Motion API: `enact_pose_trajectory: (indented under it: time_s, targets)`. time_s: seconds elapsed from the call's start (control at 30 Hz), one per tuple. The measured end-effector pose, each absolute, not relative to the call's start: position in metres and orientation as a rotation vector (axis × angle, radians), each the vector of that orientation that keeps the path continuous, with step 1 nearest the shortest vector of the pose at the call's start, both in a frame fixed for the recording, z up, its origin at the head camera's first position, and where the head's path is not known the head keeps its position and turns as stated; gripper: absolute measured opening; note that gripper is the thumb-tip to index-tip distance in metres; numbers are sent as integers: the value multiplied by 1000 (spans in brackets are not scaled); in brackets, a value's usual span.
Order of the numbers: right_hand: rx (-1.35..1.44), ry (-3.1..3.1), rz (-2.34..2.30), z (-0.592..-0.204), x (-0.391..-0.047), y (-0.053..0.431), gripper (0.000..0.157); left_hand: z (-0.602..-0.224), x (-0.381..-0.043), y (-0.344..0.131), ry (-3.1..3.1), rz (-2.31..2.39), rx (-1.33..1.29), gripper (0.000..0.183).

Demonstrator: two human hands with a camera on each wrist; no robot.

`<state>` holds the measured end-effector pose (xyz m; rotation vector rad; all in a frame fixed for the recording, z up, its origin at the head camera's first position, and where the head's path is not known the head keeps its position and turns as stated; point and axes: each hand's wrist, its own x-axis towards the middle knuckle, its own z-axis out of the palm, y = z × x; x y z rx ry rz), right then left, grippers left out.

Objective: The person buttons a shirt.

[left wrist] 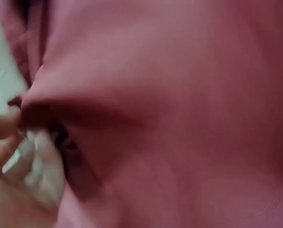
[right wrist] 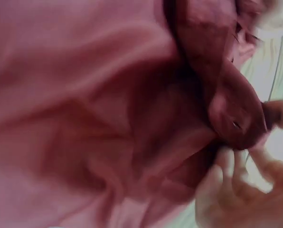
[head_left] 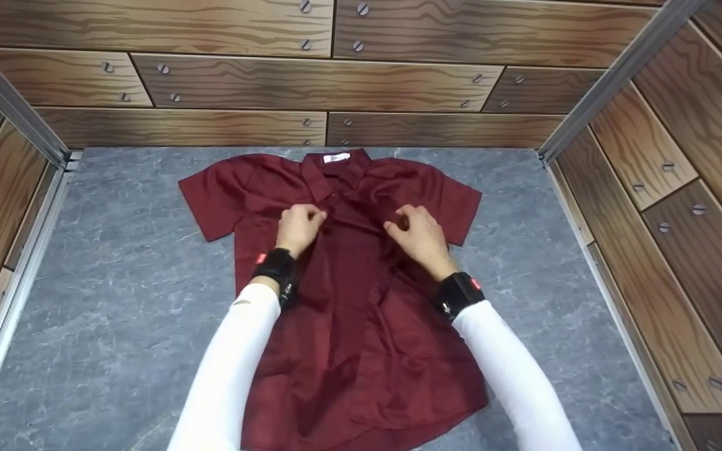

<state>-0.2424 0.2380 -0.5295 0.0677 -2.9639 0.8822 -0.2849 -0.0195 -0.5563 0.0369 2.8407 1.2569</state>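
Note:
A dark red short-sleeved shirt [head_left: 351,300] lies spread out, front side up, with its collar [head_left: 317,181] at the far end and the front parted down the middle. My left hand [head_left: 299,228] pinches one front edge below the collar; the left wrist view shows thumb and fingers [left wrist: 42,161] on the bunched cloth. On the other front edge, my right hand [head_left: 420,237] pinches the cloth. A buttonhole [right wrist: 237,125] shows in the strip beside its fingers in the right wrist view. Around the collar the shirt stays fastened at a button.
The shirt rests on a grey marbled surface [head_left: 129,300]. Wood-patterned walls [head_left: 242,81] stand behind and on both sides, with metal rails [head_left: 16,294] along the edges. A white label [head_left: 336,158] sits inside the collar.

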Motion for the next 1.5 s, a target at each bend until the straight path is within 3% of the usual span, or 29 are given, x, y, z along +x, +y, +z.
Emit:
enact_pose_trajectory:
  time_s: [0.2,0.37,0.43,0.5,0.6,0.7,0.83,0.93,1.07,1.27,1.4,1.5]
  targets:
    - [41,-2827,641,-524,-241,219,40,-549,-285,-27,2189,1999,-129,24]
    - [297,-2803,708,-532,-234,188,28,-551,-280,-31,1902,2168,-254,24]
    - [413,-2863,976,-538,-230,173,32,-552,-280,-33,1864,2204,-283,24]
    - [463,-2899,1441,-543,-226,160,46,-552,-278,-34,1839,2231,-300,25]
    - [332,-2821,2086,-549,-223,145,59,-551,-278,-37,1828,2242,-296,28]
    - [248,-2733,2351,-549,-220,142,46,-548,-277,-40,1842,2263,-281,28]
    - [408,-2852,2322,-546,-214,150,15,-544,-276,-47,1878,2317,-290,28]
    - [605,-2980,2264,-541,-208,160,20,-544,-275,-49,1928,2319,-294,28]
    - [755,-3061,2225,-530,-197,170,21,-548,-270,-49,2175,2104,-146,31]
    - [985,-3275,2359,-515,-179,191,17,-555,-250,-46,2567,1252,474,47]
    - [1051,-3693,1820,-510,-184,204,25,-555,-238,-41,2609,808,653,55]
    - [914,-3621,1475,-508,-197,208,26,-555,-231,-39,2631,633,670,61]
